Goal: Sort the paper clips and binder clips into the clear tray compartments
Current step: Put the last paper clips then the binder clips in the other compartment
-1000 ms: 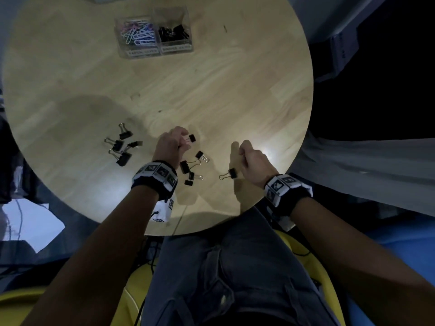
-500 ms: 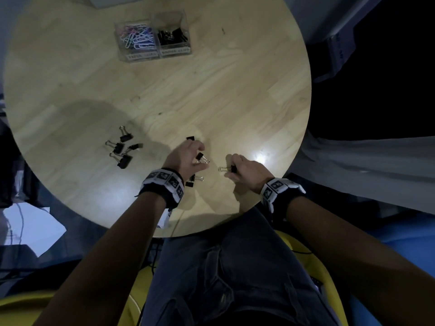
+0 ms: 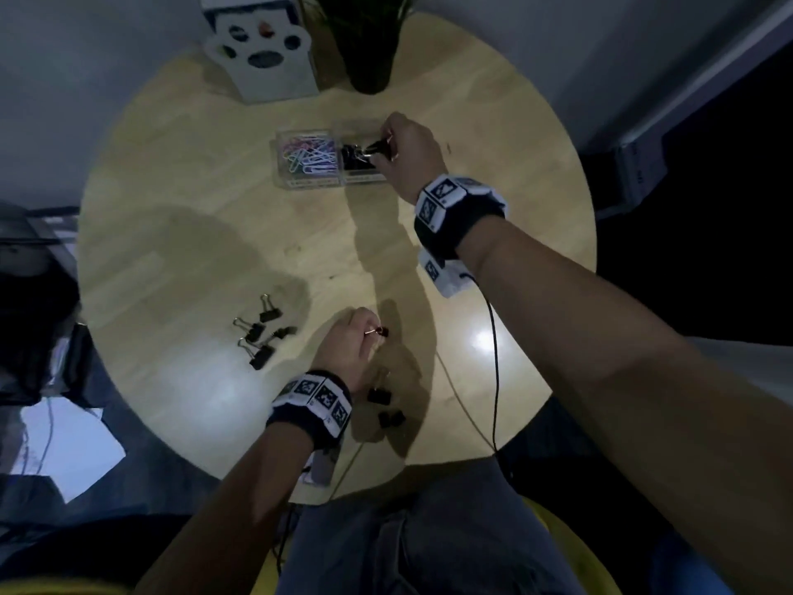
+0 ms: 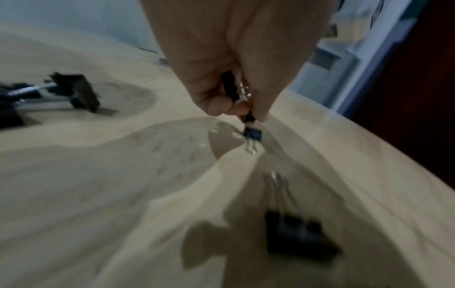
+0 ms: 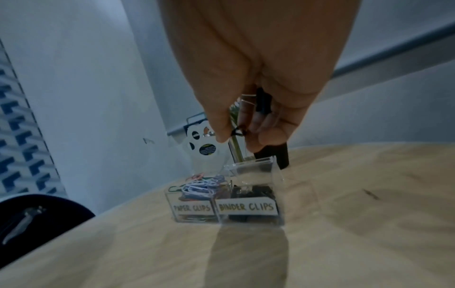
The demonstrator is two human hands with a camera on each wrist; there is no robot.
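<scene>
Tray (image 3: 315, 185) at 12 o'clock mostly filled. Right hand (image 3: 405, 146) grip pinches binder clip (image 3: 375, 147) over its compartment; left hand (image 3: 349, 345) grip pinches another (image 3: 382, 331). About six remain on surface (image 3: 193, 234).

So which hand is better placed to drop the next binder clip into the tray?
Right. The right hand holds a binder clip over the binder-clip compartment; the left hand pinches clips low near the table's front edge.
</scene>
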